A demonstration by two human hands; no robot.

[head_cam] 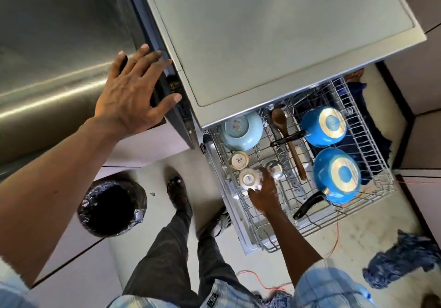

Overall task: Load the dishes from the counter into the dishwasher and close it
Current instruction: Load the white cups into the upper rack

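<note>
Your right hand (pixel 262 193) curls round the upturned white cup (pixel 248 178) in the pulled-out rack (pixel 262 231), just beside another cup (pixel 239 160). Release it crooked and it may tip or knock that neighbour. Your left hand (pixel 133 93) lies spread on the tabletop (pixel 47 69) edge.

A bright blue round metal saucepan (pixel 323 126) and its near twin, a second blue saucepan (pixel 337 175), show pale gold rings around blue centres and have black handles, along the right edge of the silver wire dishwasher rack (pixel 310 231). On the left edge are a pale blue ceramic bowl (pixel 241 130), a red-marked cream cup (pixel 239 160) and a grey-lettered cream cup (pixel 249 179). A brown wooden spoon (pixel 296 159) is at the centre. A thin red wire (pixel 334 243) crosses the cream floor (pixel 353 226) near a mottled blue cloth (pixel 401 257).
</note>
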